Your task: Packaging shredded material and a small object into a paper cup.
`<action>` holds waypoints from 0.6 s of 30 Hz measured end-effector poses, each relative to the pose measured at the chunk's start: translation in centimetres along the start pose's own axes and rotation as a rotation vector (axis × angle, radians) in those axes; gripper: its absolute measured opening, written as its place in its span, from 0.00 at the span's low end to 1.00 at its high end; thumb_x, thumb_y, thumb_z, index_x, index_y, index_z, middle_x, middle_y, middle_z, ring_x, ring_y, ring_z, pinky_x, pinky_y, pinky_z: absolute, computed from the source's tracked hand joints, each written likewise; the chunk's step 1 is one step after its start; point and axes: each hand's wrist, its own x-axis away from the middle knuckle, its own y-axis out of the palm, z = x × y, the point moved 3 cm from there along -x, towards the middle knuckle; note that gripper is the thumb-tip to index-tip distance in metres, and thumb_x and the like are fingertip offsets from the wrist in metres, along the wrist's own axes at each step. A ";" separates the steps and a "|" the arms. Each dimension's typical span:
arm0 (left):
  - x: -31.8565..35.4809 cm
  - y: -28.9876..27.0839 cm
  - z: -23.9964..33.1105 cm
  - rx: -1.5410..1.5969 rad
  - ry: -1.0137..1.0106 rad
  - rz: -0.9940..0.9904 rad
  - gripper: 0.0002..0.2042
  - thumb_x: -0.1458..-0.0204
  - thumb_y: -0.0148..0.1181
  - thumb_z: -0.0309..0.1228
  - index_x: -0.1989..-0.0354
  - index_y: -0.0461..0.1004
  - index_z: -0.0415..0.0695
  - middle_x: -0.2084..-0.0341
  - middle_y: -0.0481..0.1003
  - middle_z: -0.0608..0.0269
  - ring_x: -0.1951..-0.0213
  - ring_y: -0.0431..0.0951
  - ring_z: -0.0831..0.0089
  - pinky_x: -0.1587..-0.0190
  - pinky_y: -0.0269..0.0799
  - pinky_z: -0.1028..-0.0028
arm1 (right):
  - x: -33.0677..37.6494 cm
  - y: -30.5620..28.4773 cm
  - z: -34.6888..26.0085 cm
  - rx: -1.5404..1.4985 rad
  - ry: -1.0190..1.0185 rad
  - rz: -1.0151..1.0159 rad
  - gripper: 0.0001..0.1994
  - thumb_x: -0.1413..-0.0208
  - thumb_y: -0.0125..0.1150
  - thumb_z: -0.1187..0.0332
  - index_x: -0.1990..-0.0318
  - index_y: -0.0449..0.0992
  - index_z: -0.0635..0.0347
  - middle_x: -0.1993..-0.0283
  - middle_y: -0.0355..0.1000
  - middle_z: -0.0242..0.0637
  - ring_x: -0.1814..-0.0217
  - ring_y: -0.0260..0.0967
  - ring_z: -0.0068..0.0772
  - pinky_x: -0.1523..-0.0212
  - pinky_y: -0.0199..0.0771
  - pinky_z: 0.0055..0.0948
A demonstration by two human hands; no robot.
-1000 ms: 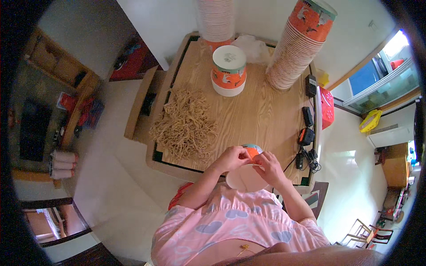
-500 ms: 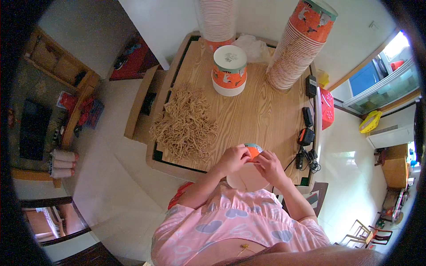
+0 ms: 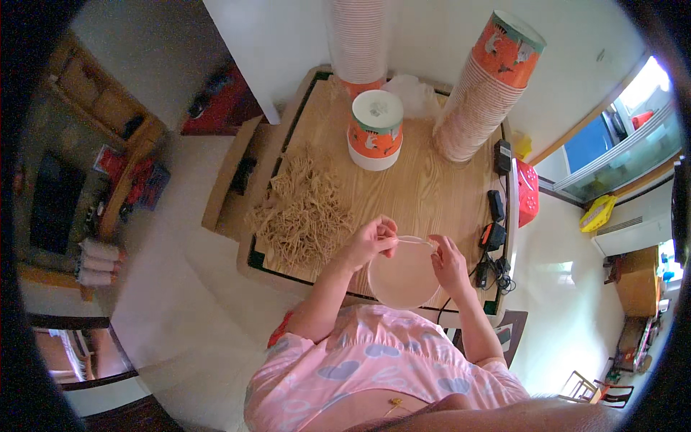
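Note:
A white-lined paper bucket (image 3: 403, 279) is in front of my chest at the table's near edge, its open mouth toward me. My left hand (image 3: 376, 240) is closed at the upper left of its rim, fingertips pinched together. My right hand (image 3: 449, 261) grips the rim at the upper right between thumb and fingers. A thin pale line runs between both hands along the top; I cannot tell whether it is rim or cord. Left of my hands lies a tangled heap of tan cords (image 3: 306, 212) on the wooden table (image 3: 410, 194).
An upside-down orange-and-white paper bucket (image 3: 376, 133) stands farther back. Behind it rises a wrapped bucket stack (image 3: 358, 43), and a tall leaning stack (image 3: 481, 97) stands right. A clear plastic bag (image 3: 415, 97) sits between them. Black adapters and cables (image 3: 493, 236) line the right edge.
My hands have moved apart along the rim, the left one slightly up and the right one rightward. The bucket has tipped, so its orange outside no longer shows. The view has shifted slightly.

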 end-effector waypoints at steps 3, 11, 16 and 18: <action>-0.1 -1.5 0.0 -0.089 0.055 0.086 0.10 0.57 0.57 0.23 0.66 0.64 0.42 0.78 0.68 0.69 0.75 0.69 0.82 0.73 0.65 0.81 | 0.2 -0.2 0.6 0.022 0.010 0.014 0.18 0.57 0.49 0.79 0.55 0.64 0.55 0.68 0.63 0.43 0.71 0.64 0.41 0.68 0.67 0.33; -4.0 -4.4 -6.3 -0.364 0.117 0.279 0.08 0.59 0.58 0.20 0.70 0.68 0.42 0.78 0.69 0.69 0.76 0.67 0.82 0.75 0.65 0.81 | 1.3 2.0 3.7 0.180 -0.003 -0.193 0.15 0.55 0.52 0.72 0.57 0.65 0.53 0.63 0.66 0.45 0.60 0.66 0.50 0.62 0.68 0.42; -6.1 -3.6 -9.4 -0.368 0.004 0.202 0.06 0.59 0.58 0.22 0.71 0.70 0.42 0.79 0.69 0.68 0.77 0.68 0.80 0.76 0.66 0.79 | -1.8 4.1 2.5 -0.020 -0.037 -0.197 0.14 0.57 0.60 0.63 0.63 0.70 0.58 0.65 0.70 0.43 0.64 0.69 0.45 0.64 0.69 0.37; -6.0 -3.4 -9.5 -0.368 -0.015 0.191 0.06 0.59 0.59 0.23 0.71 0.70 0.41 0.79 0.69 0.67 0.76 0.68 0.80 0.74 0.67 0.78 | -2.7 6.0 4.0 -0.124 0.095 -0.328 0.12 0.55 0.59 0.62 0.69 0.72 0.61 0.71 0.71 0.40 0.67 0.70 0.38 0.68 0.68 0.32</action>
